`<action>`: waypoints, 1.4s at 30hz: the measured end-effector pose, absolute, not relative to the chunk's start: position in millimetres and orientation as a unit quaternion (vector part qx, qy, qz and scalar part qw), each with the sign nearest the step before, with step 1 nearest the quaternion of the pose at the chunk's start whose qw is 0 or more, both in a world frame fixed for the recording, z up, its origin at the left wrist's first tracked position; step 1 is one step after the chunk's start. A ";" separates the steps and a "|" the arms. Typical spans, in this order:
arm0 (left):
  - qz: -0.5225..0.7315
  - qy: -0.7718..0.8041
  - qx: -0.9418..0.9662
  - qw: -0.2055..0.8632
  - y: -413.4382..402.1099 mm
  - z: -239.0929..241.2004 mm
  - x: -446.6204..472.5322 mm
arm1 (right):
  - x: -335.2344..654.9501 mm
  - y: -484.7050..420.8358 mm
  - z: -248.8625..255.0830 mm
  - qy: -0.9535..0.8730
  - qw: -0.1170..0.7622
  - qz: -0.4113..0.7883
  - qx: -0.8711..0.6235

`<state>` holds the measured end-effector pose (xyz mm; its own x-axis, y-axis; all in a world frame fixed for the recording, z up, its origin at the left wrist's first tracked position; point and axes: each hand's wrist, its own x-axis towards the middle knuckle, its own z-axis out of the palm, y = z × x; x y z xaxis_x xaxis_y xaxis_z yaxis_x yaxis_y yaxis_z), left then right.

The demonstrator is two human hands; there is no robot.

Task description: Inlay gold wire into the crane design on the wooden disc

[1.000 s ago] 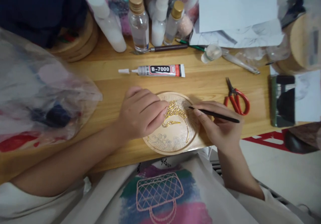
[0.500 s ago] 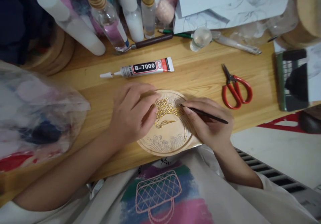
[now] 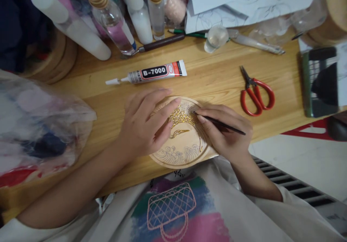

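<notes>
A round wooden disc [image 3: 187, 162] lies near the table's front edge, with line-drawn waves and a bird shape outlined in gold wire [image 3: 183, 117]. My left hand [image 3: 148, 122] rests over the disc's left side, fingers apart, hiding part of the wire work. Between the thumb and fingers of my right hand [image 3: 226, 130] is a slim black tool [image 3: 223, 124] that looks like tweezers. Its tip touches or hovers just over the disc at the wire's upper right edge; anything tiny at the tip is too small to make out.
Behind the disc lies a B-7000 glue tube [image 3: 154, 72]. Red-handled pliers [image 3: 256, 95] and a phone [image 3: 321, 81] are to the right. Bottles [image 3: 116, 29], a dark-handled tool [image 3: 162, 42] and papers [image 3: 249, 7] line the back. A plastic bag [image 3: 46, 126] sits at left.
My left hand's index finger has lifted and stretched out further over the disc, and the fingers have spread. The right hand holds its tool in nearly the same place.
</notes>
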<state>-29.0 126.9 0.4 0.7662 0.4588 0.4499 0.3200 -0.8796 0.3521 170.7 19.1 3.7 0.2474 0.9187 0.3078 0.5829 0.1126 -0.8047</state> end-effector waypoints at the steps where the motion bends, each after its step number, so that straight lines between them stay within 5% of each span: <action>1: 0.269 0.200 0.933 0.132 127.2 1.0 -29.1 | 171.0 19.4 3.7 -0.587 0.463 0.181 -0.640; 42: 0.163 0.125 0.960 0.190 132.5 1.7 -28.8 | 173.1 21.0 3.1 -0.616 0.450 0.176 -0.622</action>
<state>-28.8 132.5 1.7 0.9155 0.3021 0.2659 0.1782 -0.8967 0.4053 173.1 21.0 3.1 0.1788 0.9249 0.3354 0.6087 0.1639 -0.7763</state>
